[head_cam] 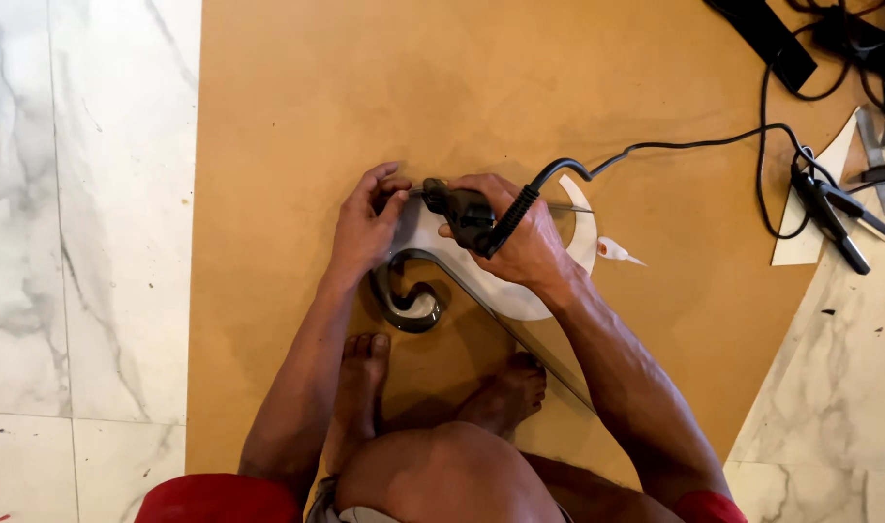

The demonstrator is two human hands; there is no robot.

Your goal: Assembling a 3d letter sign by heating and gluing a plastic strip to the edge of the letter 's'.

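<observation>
The black corded hand tool (470, 215), a stubby rounded plastic body with a ribbed cable sleeve, sits in the right hand (520, 237), whose fingers close fully around it; its long axis runs roughly left to right, nose toward the left hand (367, 225). Nearest the body, two bare feet rest on the brown flat board (297, 97) between the forearms. Just beyond the left foot lies the dark curled metal scroll (407, 298), its loop open toward the knees. It touches the white curved crescent-shaped panel (520, 291), which lies under both hands. The left hand pinches the panel's left edge with fingertips bent, holding no tool, just beside the tool's nose. A small white tube (617, 251) lies near the crescent's right tip. The tool's black cable (694, 143) arcs away to the right. Farther off, a black clamp (835, 208) and tangled cords lie at the board's far corner, well apart from the hands.
</observation>
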